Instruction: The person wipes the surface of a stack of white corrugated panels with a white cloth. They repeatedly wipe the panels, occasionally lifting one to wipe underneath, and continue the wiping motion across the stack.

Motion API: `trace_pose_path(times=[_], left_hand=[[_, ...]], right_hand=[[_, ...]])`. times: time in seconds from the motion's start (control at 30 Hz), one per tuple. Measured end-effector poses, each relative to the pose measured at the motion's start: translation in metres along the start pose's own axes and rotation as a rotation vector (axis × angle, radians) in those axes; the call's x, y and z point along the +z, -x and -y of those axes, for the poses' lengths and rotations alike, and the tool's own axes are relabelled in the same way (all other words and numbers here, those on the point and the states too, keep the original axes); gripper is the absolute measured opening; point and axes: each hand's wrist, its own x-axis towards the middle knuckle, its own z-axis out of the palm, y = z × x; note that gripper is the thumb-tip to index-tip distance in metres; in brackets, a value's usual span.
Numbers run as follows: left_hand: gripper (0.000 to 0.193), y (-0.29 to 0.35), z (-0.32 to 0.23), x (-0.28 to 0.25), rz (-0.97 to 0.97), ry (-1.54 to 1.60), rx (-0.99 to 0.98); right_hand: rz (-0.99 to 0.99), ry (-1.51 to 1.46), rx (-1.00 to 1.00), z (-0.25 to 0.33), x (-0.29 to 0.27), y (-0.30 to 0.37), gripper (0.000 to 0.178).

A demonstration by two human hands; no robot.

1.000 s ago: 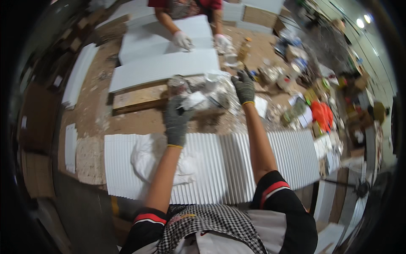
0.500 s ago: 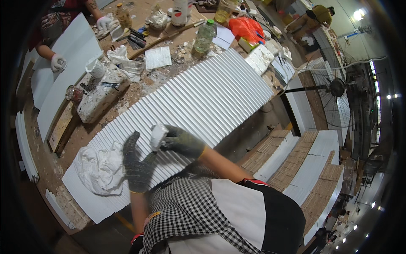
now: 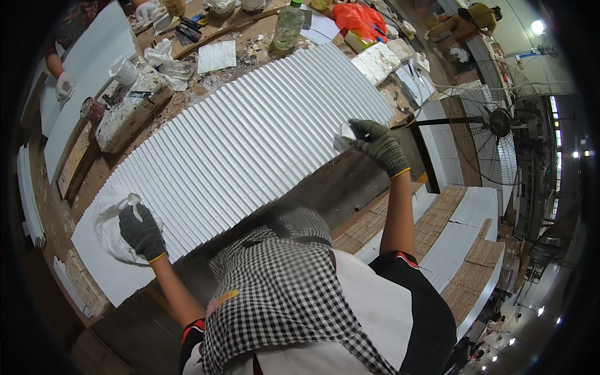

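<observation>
White strips (image 3: 244, 137) lie side by side in a long ridged row that runs diagonally over the work table. My left hand (image 3: 142, 232), in a dark grey knit glove, is closed on a crumpled white cloth (image 3: 112, 222) at the row's near-left end. Out at the right, near the row's front edge, my right hand (image 3: 381, 148), in a grey-green glove, grips a small white wad (image 3: 344, 136) against the strips. Whether the wad is cloth or paper cannot be made out.
Behind the row stand a stained white block (image 3: 134, 112), a white cup (image 3: 123, 72), a green-capped bottle (image 3: 287, 30) and a red plastic bag (image 3: 359, 22). A co-worker's gloved hand (image 3: 64, 85) rests by white panels (image 3: 87, 59). A large fan (image 3: 499, 122) and stacked boards (image 3: 437, 237) are to the right.
My right hand has swept the white wad rightward along the strips. My left hand has moved left onto the crumpled cloth and closed on it. The view has shifted slightly.
</observation>
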Motion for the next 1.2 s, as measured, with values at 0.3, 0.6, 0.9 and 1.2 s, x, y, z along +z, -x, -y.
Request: trace_pose_path(times=[0.3,0.6,0.9,1.2], left_hand=[[0.031,-0.001,-0.012,-0.003,-0.023,-0.106,0.016],[0.031,-0.003,-0.007,0.0,0.023,-0.06,0.003],[0.037,0.0,-0.003,0.004,0.021,-0.089,-0.005],[0.033,0.002,0.002,0.007,-0.037,-0.053,0.049]], right_hand=[[0.04,0.471,-0.483,0.013,0.029,-0.018,0.051],[0.023,0.596,-0.286,-0.004,0.013,0.069,0.047],[-0.088,0.528,-0.318,0.002,0.035,0.053,0.049],[-0.455,-0.185,0.171,-0.015,0.097,0.115,0.052]])
